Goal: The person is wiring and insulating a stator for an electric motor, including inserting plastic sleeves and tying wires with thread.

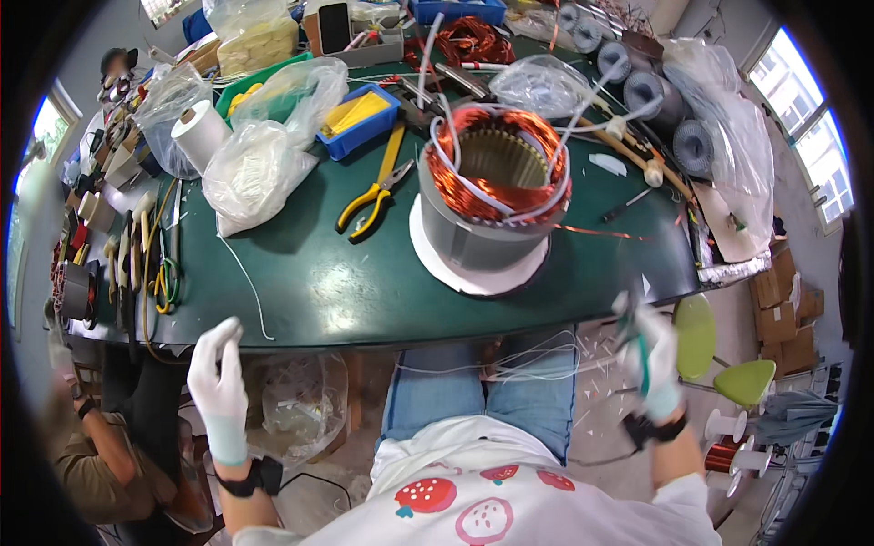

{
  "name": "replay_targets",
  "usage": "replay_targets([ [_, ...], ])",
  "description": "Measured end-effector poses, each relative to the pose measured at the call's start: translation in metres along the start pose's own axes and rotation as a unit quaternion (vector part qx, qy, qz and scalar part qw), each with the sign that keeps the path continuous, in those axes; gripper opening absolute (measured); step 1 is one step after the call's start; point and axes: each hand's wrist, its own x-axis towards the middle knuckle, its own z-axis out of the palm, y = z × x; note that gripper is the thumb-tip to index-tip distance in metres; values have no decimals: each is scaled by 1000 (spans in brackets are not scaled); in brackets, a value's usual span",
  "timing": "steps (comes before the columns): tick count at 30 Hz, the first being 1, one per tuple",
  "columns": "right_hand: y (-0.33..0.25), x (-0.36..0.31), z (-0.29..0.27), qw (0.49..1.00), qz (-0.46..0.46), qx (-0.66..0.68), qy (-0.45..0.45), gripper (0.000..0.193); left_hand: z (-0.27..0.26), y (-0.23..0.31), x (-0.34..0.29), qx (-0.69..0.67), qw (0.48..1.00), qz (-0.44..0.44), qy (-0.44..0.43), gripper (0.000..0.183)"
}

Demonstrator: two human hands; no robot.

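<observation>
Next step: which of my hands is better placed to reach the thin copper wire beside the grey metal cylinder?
Right, probably. Your white-gloved right hand is nearer the copper wire, though it holds a blurred green-handled tool; your white-gloved left hand looks empty but is farther off.

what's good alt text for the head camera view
A copper-wound motor core stands on a white pad on a green table, yellow-handled pliers to its left. The person's white-gloved right hand holds a green-handled tool; the left hand is near the table's edge.
</observation>
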Motion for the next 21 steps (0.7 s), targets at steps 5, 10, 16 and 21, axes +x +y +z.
replay_targets([
  [5, 28, 80, -92, 894, 35, -426, 136, 57, 100, 115, 42, 29, 938, 310, -155, 25],
  [10, 4, 20, -47, 985, -55, -162, -26, 18, 142, 166, 64, -26, 906, 411, -93, 32],
  [16, 16, -52, -23, 929, 315, 170, -91, 20, 164, 153, 104, -268, 959, 90, -29, 18],
  [21, 1, -58, -7, 927, 322, 164, -101, 17, 174, 156, 131, -346, 927, -5, -147, 25],
])
